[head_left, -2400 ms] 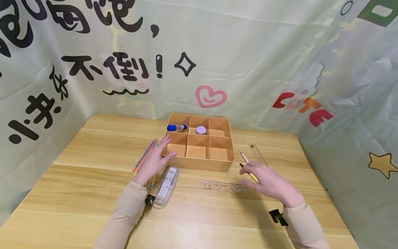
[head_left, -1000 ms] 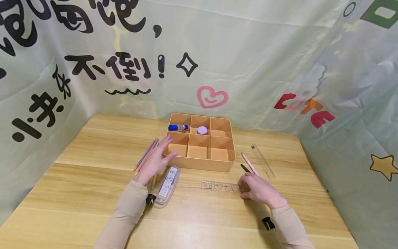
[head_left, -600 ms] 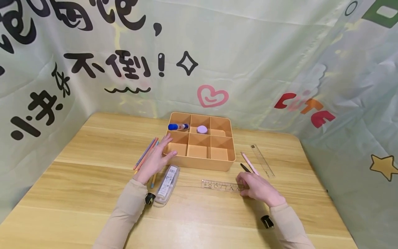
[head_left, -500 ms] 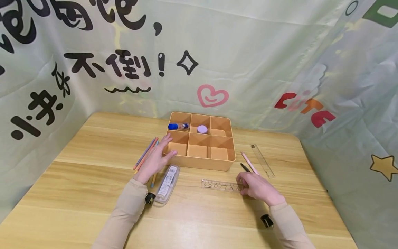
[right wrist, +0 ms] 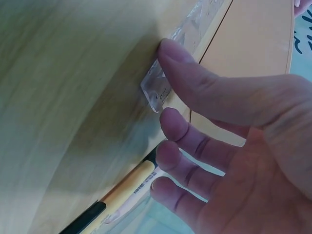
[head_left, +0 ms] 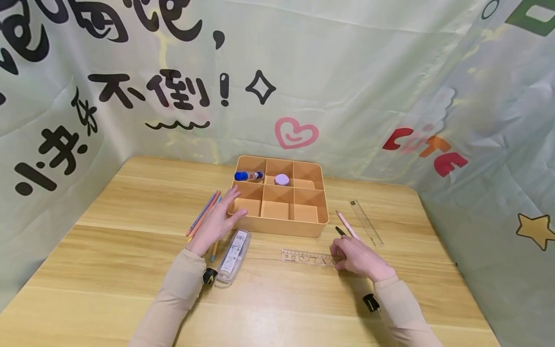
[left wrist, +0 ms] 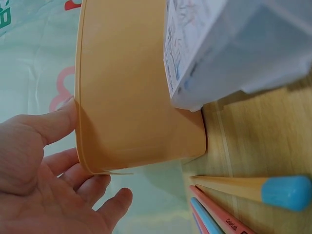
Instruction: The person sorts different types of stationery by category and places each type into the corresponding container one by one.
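Observation:
My left hand touches the front left corner of a tan divided box, fingers spread along the side and thumb by the front wall; the left wrist view has its thumb at the rim. By the right end of a clear ruler, my right hand bends its thumb and index finger onto it. In the right wrist view the thumb lies over the ruler, with the index finger mostly hidden behind it. The other fingertips hang beside a black and yellow pen.
The box holds a blue-capped glue stick and a purple round item. Several pencils and a clear case lie around my left hand. A pink pen and second clear ruler lie right. Fabric walls border the table.
My right hand has come down and left from above the pens to the ruler's right end, its thumb and index finger drawing together there. The left hand stays at the box corner.

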Tool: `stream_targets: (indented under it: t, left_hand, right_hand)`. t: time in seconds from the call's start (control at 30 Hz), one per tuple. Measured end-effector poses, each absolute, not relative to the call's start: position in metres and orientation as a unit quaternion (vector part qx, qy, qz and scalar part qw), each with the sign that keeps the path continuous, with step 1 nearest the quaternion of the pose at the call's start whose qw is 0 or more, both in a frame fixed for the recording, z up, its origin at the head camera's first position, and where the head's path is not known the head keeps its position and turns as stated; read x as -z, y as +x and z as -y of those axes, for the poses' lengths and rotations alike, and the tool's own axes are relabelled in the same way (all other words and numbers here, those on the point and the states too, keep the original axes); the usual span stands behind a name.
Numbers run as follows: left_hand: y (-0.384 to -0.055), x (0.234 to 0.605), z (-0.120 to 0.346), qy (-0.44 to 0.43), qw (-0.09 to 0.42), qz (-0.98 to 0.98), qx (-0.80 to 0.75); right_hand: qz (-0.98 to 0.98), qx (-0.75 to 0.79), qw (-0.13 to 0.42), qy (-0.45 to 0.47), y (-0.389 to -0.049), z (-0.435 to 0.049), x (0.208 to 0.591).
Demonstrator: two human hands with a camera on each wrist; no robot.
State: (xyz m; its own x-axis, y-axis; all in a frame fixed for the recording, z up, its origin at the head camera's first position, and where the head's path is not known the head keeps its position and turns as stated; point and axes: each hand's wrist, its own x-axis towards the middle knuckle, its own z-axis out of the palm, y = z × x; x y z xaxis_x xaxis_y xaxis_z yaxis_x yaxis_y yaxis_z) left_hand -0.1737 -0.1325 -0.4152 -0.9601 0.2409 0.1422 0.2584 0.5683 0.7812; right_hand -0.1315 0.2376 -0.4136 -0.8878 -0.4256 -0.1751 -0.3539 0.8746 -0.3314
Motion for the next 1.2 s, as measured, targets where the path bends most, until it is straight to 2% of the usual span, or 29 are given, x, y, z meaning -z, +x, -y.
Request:
stream_targets:
  t: [0.2, 0.93, 1.2]
  left_hand:
    - [-0.174, 0.415, 0.132, -0.14, 0.008, 0.886, 0.442]
    - [-0.174, 0.414, 0.132, -0.14, 0.004, 0.885, 0.443]
    - [-0.174, 0.414, 0.133, -0.14, 0.003, 0.885, 0.444]
  right_hand:
    - [-0.959, 0.154, 0.112, -0.21, -0.131, -0.24, 0.415]
    - [-0.904, 0.295, 0.152, -0.268, -0.135, -0.262, 0.424]
    - [-0.898, 0.339, 0.154, -0.232, -0.132, -0.27, 0.428]
